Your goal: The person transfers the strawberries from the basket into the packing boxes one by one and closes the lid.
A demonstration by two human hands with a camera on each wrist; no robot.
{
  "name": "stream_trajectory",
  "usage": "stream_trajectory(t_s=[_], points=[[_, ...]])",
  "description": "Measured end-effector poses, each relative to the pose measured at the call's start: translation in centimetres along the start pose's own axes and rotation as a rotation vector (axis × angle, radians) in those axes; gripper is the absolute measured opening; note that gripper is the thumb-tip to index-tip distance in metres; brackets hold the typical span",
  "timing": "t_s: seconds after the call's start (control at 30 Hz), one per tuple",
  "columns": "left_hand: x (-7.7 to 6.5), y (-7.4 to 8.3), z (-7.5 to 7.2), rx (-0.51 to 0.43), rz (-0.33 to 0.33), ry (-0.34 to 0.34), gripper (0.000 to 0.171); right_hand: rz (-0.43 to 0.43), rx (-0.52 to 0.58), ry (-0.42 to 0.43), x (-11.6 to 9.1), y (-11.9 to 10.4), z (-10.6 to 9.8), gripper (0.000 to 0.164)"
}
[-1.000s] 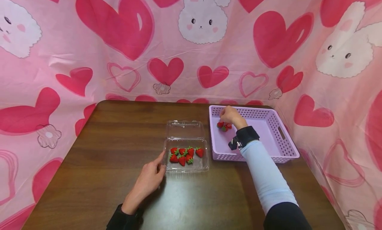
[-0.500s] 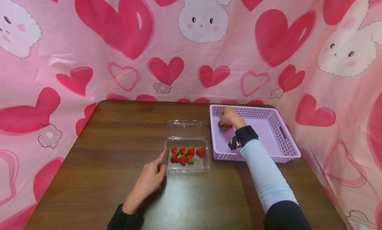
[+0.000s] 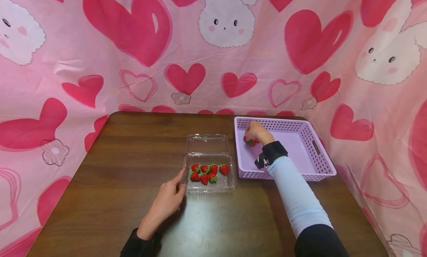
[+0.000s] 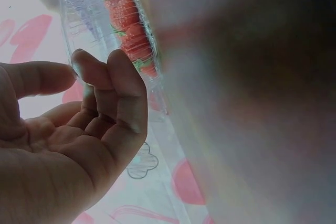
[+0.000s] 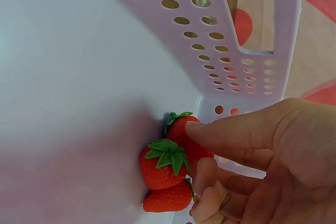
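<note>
My right hand (image 3: 257, 131) reaches into the lilac basket (image 3: 300, 174), near its left side. In the right wrist view its thumb and fingers pinch a red strawberry (image 5: 181, 132), partly hidden by the hand. Against it lie a second strawberry (image 5: 160, 169) with green leaves up and a third strawberry (image 5: 167, 198) on its side. My left hand (image 3: 166, 198) pinches the left edge of a clear plastic clamshell container (image 3: 226, 183), whose lid (image 3: 207, 144) lies back. Several strawberries (image 3: 204, 179) rest in two rows inside the container.
Both containers stand on a dark brown wooden table (image 3: 133, 157), the basket to the right of the clamshell. The basket's perforated walls rise around the right hand. A pink cloth (image 3: 146, 90) with hearts and rabbits hangs behind and beside the table.
The right hand has sunk very slightly over the strawberries in the basket and covers more of them. The left hand and the clamshell container stay in place.
</note>
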State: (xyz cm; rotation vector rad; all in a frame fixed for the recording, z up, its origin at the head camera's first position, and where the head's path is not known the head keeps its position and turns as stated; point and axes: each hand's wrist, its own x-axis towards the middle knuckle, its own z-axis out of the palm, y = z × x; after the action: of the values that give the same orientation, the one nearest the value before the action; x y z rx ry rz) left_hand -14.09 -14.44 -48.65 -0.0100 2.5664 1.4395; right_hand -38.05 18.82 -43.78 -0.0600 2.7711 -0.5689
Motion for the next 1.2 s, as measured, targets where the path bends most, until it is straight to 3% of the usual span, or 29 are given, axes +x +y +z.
stream_trajectory(t_s=[0.37,0.73,1.2], points=[[-0.1,0.0,0.0,-0.003,-0.003,0.003,0.062,-0.065,-0.028,-0.01,0.4,0.6,0.1,0.005],[-0.1,0.0,0.1,0.005,0.013,0.018,0.061,-0.059,-0.004,-0.023,0.1,0.8,-0.5,0.012],[-0.1,0.0,0.0,0.006,0.019,0.016,0.062,-0.074,0.035,0.041,-1.2,0.9,-1.6,0.014]])
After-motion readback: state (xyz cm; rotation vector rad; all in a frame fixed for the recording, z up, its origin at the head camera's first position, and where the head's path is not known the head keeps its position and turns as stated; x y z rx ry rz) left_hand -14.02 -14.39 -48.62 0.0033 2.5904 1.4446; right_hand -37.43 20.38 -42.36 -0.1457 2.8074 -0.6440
